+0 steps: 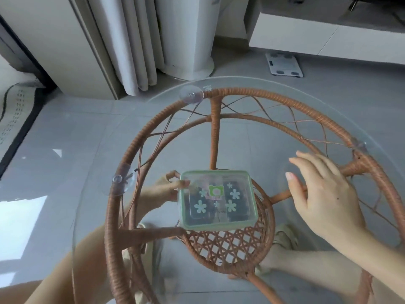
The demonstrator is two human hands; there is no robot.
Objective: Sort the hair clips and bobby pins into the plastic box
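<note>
A clear plastic box (249, 213) with a pale green lid, flower stickers and a green bear sticker sits under the glass tabletop, over the lower woven shelf (225, 246). Dark items show dimly through the lid; I cannot make out single clips or pins. My left hand (162, 191) reaches in beneath the glass and grips the box's left edge, thumb on the lid. My right hand (324, 194) is above the glass to the right of the box, fingers spread and straight, holding nothing.
The round glass top (252, 84) rests on a brown rattan frame (285, 99) with clear suction pads (191, 94). Grey tiled floor lies beneath. A curtain, a white standing unit (188, 40), a bathroom scale (283, 64) and a white cabinet stand beyond the table.
</note>
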